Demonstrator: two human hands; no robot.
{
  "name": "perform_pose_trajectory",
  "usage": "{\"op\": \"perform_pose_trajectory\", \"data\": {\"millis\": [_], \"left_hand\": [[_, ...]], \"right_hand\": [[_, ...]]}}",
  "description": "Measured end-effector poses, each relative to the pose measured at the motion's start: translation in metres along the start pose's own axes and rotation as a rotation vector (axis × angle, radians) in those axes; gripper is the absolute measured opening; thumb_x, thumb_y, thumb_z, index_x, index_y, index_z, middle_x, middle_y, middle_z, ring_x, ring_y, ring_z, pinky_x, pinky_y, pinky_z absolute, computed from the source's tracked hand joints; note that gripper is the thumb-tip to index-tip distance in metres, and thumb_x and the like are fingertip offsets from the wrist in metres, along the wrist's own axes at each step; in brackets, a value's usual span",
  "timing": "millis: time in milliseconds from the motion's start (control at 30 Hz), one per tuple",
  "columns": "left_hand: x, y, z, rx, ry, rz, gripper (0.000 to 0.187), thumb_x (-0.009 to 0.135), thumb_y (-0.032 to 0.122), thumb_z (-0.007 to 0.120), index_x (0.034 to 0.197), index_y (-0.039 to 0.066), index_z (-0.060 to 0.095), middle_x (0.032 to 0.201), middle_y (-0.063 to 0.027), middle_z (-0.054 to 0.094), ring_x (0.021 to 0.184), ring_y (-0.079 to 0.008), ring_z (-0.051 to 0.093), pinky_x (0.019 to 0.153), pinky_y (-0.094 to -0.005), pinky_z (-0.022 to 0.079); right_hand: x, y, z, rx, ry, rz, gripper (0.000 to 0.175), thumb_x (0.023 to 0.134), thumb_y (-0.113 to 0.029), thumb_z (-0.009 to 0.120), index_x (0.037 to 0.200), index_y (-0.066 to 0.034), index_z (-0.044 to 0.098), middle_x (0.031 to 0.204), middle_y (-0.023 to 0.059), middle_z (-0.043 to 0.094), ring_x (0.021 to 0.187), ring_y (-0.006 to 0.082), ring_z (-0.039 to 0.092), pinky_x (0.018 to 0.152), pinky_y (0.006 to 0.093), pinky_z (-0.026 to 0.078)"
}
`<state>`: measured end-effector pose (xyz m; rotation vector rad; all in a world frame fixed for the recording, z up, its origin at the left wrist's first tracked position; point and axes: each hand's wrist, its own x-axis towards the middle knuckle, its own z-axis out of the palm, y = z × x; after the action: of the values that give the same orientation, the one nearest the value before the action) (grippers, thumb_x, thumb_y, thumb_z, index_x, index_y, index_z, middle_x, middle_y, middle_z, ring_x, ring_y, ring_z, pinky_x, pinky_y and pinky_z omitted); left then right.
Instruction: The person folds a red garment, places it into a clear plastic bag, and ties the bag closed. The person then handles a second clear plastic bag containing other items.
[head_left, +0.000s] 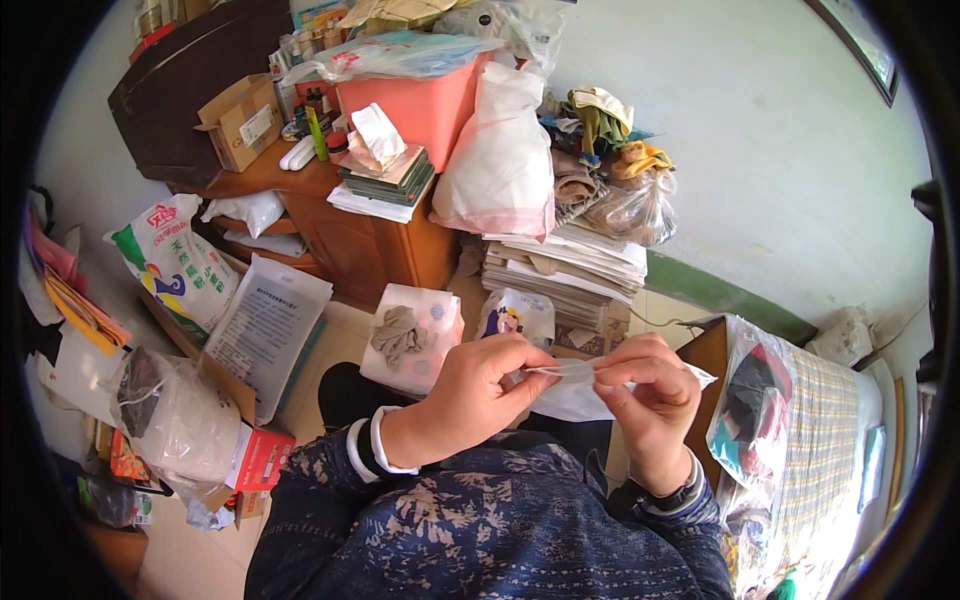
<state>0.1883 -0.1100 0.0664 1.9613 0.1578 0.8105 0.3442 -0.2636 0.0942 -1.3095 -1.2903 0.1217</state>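
In front of my chest, my left hand (476, 397) pinches one end of a thin translucent white strip (574, 369) between thumb and fingers. The strip's other end is gripped by the fingertips of my right hand (654, 405). What the strip is made of is hard to tell; it looks like plastic. Just beneath it, a white sheet or bag (574, 403) lies over my lap, partly covered by both hands. A white bag with a printed cartoon figure (516, 313) stands beyond my fingers. Left of it, a crumpled grey cloth (401, 334) rests on a pale printed packet (442, 311).
A stack of flattened cardboard (559, 266) rises ahead, beneath a large white sack (499, 157). The wooden cabinet (356, 244) carries a pink bin (412, 101) and books (390, 180). On my left are a red box (262, 457) and printed bags; a checked-cloth-covered surface (814, 450) stands right.
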Motion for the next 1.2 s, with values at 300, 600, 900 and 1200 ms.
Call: {"op": "perform_pose_trajectory", "data": {"millis": [300, 600, 900, 1200], "left_hand": [[0.006, 0.005, 0.006, 0.047, 0.062, 0.130, 0.015, 0.084, -0.003, 0.079, 0.097, 0.002, 0.075, 0.084, -0.0064, 0.071, 0.067, -0.0120, 0.065, 0.052, -0.0254, 0.047], [0.012, 0.004, 0.011, 0.068, 0.126, 0.253, 0.011, 0.085, 0.002, 0.080, 0.094, 0.002, 0.073, 0.081, -0.0089, 0.069, 0.065, -0.0224, 0.064, 0.055, -0.0328, 0.048], [0.011, 0.005, 0.011, 0.086, 0.144, 0.281, 0.010, 0.085, 0.004, 0.080, 0.093, 0.006, 0.074, 0.079, -0.0068, 0.068, 0.067, -0.0224, 0.067, 0.057, -0.0323, 0.051], [0.010, 0.004, 0.010, 0.101, 0.134, 0.279, 0.012, 0.083, 0.003, 0.080, 0.093, 0.006, 0.074, 0.079, -0.0062, 0.068, 0.068, -0.0229, 0.067, 0.058, -0.0326, 0.053]], "right_hand": [[0.008, 0.000, 0.007, -0.132, -0.004, -0.105, 0.020, 0.077, 0.010, 0.076, 0.090, -0.0052, 0.075, 0.093, 0.0067, 0.077, 0.090, 0.0222, 0.066, 0.085, 0.0347, 0.050], [0.000, 0.009, 0.003, 0.082, 0.042, 0.083, 0.018, 0.081, 0.010, 0.075, 0.092, -0.0032, 0.071, 0.096, 0.0092, 0.076, 0.094, 0.0213, 0.064, 0.088, 0.0336, 0.048], [-0.004, 0.022, 0.006, 0.394, 0.089, 0.197, 0.018, 0.082, 0.011, 0.075, 0.094, -0.0012, 0.070, 0.096, 0.0114, 0.075, 0.095, 0.0199, 0.066, 0.088, 0.0326, 0.049], [-0.006, 0.019, 0.006, 0.343, 0.064, 0.190, 0.018, 0.082, 0.011, 0.075, 0.094, -0.0008, 0.070, 0.097, 0.0113, 0.075, 0.096, 0.0204, 0.065, 0.089, 0.0335, 0.049]]}}
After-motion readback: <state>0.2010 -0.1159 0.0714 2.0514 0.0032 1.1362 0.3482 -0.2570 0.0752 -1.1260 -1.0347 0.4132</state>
